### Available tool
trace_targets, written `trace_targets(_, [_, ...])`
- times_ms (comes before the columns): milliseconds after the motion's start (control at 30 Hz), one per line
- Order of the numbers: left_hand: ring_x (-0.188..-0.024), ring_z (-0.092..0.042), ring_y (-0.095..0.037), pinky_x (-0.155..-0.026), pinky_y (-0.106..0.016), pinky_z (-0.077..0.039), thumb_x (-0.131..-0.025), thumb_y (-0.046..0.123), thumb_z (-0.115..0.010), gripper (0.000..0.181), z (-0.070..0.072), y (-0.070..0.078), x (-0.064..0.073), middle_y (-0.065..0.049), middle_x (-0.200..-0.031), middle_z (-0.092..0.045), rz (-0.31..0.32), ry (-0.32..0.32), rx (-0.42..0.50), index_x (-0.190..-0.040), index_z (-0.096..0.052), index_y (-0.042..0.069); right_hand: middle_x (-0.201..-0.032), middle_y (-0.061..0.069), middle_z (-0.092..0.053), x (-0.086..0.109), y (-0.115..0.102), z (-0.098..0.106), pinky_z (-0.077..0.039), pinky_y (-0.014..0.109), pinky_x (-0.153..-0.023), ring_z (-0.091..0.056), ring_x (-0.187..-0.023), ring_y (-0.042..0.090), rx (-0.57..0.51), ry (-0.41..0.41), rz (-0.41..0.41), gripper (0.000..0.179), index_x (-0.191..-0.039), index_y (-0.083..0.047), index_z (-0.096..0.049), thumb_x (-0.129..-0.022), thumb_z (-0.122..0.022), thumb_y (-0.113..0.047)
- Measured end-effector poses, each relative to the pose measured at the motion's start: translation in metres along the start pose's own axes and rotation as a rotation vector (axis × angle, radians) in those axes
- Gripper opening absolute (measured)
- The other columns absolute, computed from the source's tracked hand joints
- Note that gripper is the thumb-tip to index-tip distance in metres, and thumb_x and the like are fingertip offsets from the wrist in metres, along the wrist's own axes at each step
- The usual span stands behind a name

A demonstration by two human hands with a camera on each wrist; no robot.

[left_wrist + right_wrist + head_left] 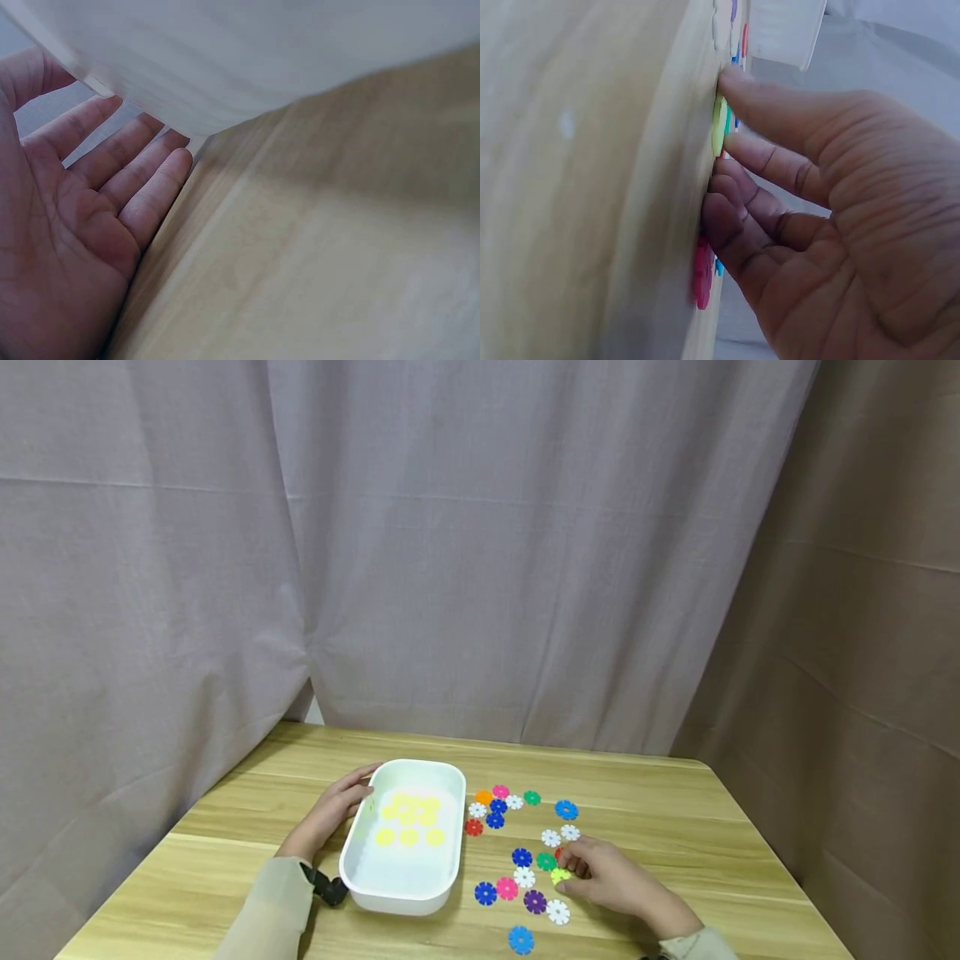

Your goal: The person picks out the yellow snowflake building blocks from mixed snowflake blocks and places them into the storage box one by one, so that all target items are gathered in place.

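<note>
My left hand rests along the left side of a white tray, in which several yellow snowflake discs lie. Seen from the left wrist, the fingers are fairly straight against the tray's outer wall, and the thumb is up by its rim. On the table to the tray's right, my right hand has its thumb and index finger at opposite edges of a yellow-green snowflake disc, pinching it at the tabletop. The other fingers are curled. A red disc is partly hidden by this hand.
Snowflake discs in other colours are scattered between tray and right hand, among them a purple disc, a green disc and a light blue disc. Grey curtains stand behind the wooden table.
</note>
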State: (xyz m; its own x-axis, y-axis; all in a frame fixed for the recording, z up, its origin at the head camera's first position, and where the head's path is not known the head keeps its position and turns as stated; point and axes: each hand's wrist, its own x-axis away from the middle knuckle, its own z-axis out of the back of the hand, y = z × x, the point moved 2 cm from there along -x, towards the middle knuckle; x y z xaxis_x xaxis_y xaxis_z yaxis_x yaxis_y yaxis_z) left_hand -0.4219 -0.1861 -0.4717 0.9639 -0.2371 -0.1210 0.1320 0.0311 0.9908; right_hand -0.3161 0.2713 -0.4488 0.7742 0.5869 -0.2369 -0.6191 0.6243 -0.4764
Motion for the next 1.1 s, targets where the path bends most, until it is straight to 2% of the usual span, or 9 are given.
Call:
trace_targets(467, [-0.124, -0.058, -0.032, -0.095, -0.030, -0.053, -0.100, 0.020, -0.057, 0.052, -0.0006, -0.0001, -0.0005, -0.022, -0.140, -0.055, 0.010, 0.001, 0.012, -0.151, -0.048, 0.015, -0.089, -0.003, -0.061, 0.0026, 0.0023, 0.0005, -0.055, 0.026, -0.069, -0.058, -0.080, 0.011, -0.058, -0.042, 0.025, 0.026, -0.098, -0.014, -0.062, -0.086, -0.080, -0.027])
trace_targets(667, [-0.124, -0.058, -0.032, -0.096, -0.030, -0.052, -0.099, 0.021, -0.058, 0.053, -0.0003, -0.0009, 0.0003, -0.021, -0.140, -0.056, 0.015, 0.007, 0.002, -0.151, -0.048, 0.016, -0.086, -0.002, -0.062, 0.0016, -0.0002, 0.0008, -0.054, 0.024, -0.065, -0.057, -0.076, 0.005, -0.091, -0.048, 0.066, 0.027, -0.101, -0.012, -0.057, -0.087, -0.079, -0.020])
trace_targets(1100, [-0.123, -0.058, -0.033, -0.094, -0.030, -0.053, -0.100, 0.020, -0.057, 0.052, -0.0003, 0.0000, 0.0006, -0.022, -0.139, -0.056, 0.010, 0.001, 0.006, -0.151, -0.047, 0.015, -0.086, -0.009, -0.062, 0.0015, 0.0034, 0.0010, -0.054, 0.023, -0.065, -0.057, -0.076, 0.004, -0.109, -0.076, 0.031, 0.022, -0.106, -0.016, -0.059, -0.091, -0.075, -0.016])
